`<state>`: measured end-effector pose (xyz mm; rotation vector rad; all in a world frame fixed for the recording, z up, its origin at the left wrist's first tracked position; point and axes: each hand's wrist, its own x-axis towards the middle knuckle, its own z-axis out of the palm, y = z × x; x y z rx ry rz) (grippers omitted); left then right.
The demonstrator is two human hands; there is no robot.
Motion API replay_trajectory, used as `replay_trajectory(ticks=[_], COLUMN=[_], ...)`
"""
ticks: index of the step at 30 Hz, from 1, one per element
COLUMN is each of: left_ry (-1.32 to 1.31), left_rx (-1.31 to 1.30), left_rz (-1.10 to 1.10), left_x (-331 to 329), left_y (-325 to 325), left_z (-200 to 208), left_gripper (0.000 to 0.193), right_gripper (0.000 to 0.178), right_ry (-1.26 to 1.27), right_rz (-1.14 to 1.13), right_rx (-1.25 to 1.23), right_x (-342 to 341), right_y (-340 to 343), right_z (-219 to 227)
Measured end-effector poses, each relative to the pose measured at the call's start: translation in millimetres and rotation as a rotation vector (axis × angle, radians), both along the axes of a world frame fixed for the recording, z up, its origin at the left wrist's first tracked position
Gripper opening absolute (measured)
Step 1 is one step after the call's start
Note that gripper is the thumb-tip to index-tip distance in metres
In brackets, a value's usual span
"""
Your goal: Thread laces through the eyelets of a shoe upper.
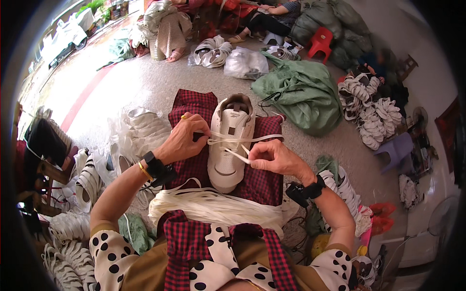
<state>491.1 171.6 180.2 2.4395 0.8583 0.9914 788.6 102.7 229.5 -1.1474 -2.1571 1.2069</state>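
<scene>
An off-white sneaker (228, 167) lies toe toward me on my lap, over red-and-black checked cloth (259, 182). A flat cream shoelace (228, 140) crosses it and stretches right toward my right hand. My left hand (187, 138) is closed at the shoe's left edge, its fingers pinching the shoelace. Above the shoe's right side, my right hand (276, 159) is closed on a slim white two-pointed piece (238, 155) that looks like tweezers. Its points reach over the lacing area. Nearer to me, a thick bundle of cream laces (208, 208) lies across my lap.
Stacked shoe uppers (143, 131) in clear plastic stand at my left, with more uppers (90, 182) nearer. A green sack (306, 94) rests ahead right. A red stool (320, 43), a purple stool (395, 150) and a seated person (272, 19) are farther off.
</scene>
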Motion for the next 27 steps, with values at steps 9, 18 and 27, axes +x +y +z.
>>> replay_trajectory(ticks=[9, 18, 27], left_ry=[-0.021, -0.060, -0.338], left_rx=[0.009, 0.005, 0.033], left_rz=[0.013, 0.037, 0.112], left_x=[0.1, 0.0, 8.3], left_y=[1.7, 1.7, -11.5], left_z=[-6.8, -12.7, -5.9], left_gripper=[0.006, 0.004, 0.006], right_gripper=[0.035, 0.027, 0.010], right_ry=[0.003, -0.078, -0.205], right_rz=[-0.255, -0.245, -0.174], right_rx=[0.063, 0.306, 0.770], right_x=[-7.1, -21.3, -32.9], right_y=[25.8, 4.5, 1.8], right_z=[-27.8, -6.9, -22.1])
